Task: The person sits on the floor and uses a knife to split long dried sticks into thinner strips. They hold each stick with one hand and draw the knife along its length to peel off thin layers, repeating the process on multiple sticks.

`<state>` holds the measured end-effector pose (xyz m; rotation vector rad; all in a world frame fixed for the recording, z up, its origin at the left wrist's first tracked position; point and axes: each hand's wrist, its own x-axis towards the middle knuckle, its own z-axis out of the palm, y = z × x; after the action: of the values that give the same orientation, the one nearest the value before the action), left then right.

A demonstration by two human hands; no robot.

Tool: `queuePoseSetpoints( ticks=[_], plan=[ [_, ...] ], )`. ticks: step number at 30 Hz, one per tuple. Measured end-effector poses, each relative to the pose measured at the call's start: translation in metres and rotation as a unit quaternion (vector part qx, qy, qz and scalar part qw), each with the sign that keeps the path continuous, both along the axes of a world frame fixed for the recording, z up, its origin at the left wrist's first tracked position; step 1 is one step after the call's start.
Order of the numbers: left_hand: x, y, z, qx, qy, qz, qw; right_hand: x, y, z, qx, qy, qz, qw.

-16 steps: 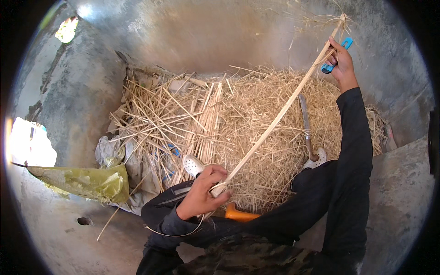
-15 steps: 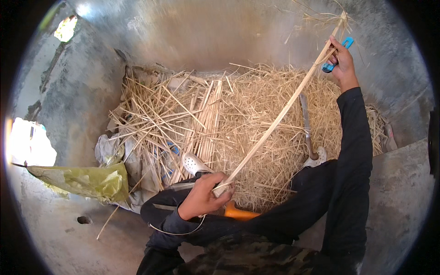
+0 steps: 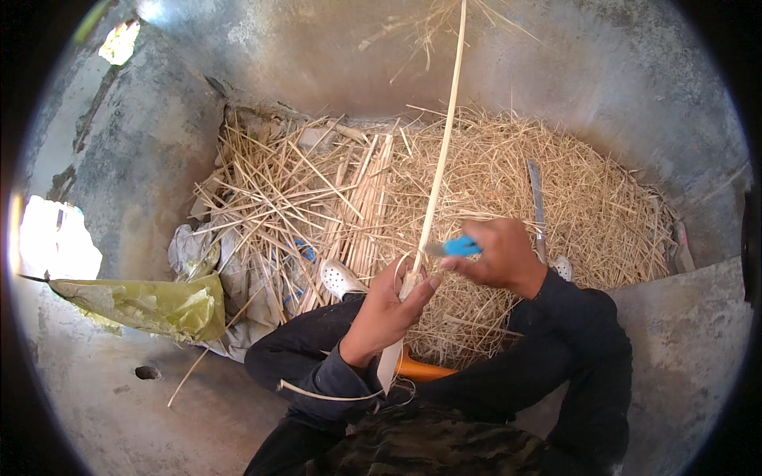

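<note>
My left hand (image 3: pixel 389 313) is closed around the lower part of a long, pale bamboo-like strip (image 3: pixel 444 151) that rises nearly upright past the top edge of the view. A flat tail of it shows below my wrist, and a thin curled sliver (image 3: pixel 329 394) lies across my left sleeve. Gripped in my right hand (image 3: pixel 508 258) is a blue utility knife (image 3: pixel 463 247). Its blade is at the strip, just above my left hand; whether it cuts in cannot be told. Fine shavings (image 3: pixel 432 20) hang off the strip's far end.
A thick heap of shavings (image 3: pixel 492 166) spreads before me, with a long metal blade (image 3: pixel 536 198) lying on it. Left of it are a row of strips (image 3: pixel 365 206) and a loose pile of sticks (image 3: pixel 270 190). A yellow-green sack (image 3: pixel 151 305) hangs at left. Something orange (image 3: pixel 425 368) sits between my legs.
My right hand has come down from the strip's far end to beside my left hand, bringing the knife. The strip has swung from slanting right to nearly upright.
</note>
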<state>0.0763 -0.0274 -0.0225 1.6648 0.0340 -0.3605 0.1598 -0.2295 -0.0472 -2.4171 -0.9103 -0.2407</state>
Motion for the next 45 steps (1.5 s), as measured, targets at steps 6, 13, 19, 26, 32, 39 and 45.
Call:
queuePoseSetpoints(
  ticks=[6, 13, 19, 26, 32, 39, 45],
  plan=[
    [-0.013, -0.003, 0.007, -0.031, 0.02, 0.0, 0.999, -0.004, 0.01, -0.003, -0.002, -0.061, 0.02, 0.998],
    [-0.031, 0.003, 0.006, 0.036, -0.028, 0.001, 0.999, 0.014, 0.016, -0.009, 0.007, -0.054, -0.033, 0.998],
    [-0.037, -0.003, -0.008, 0.146, -0.202, 0.002, 0.969, 0.021, 0.012, -0.006, 0.02, -0.112, -0.036, 0.993],
    [-0.042, -0.003, 0.0, 0.176, -0.141, -0.003, 0.974, 0.004, 0.02, -0.011, -0.007, -0.149, 0.025, 0.988],
    [-0.083, -0.011, 0.021, 0.191, -0.096, -0.07, 0.974, 0.062, -0.024, -0.014, 0.004, -0.073, -0.134, 0.988],
    [-0.078, 0.009, 0.006, 0.16, -0.1, -0.023, 0.982, -0.014, 0.024, -0.02, 0.034, -0.103, 0.046, 0.993],
    [-0.082, 0.008, 0.017, 0.139, -0.107, -0.062, 0.982, 0.036, -0.009, -0.036, 0.032, -0.034, -0.088, 0.995]
  ],
)
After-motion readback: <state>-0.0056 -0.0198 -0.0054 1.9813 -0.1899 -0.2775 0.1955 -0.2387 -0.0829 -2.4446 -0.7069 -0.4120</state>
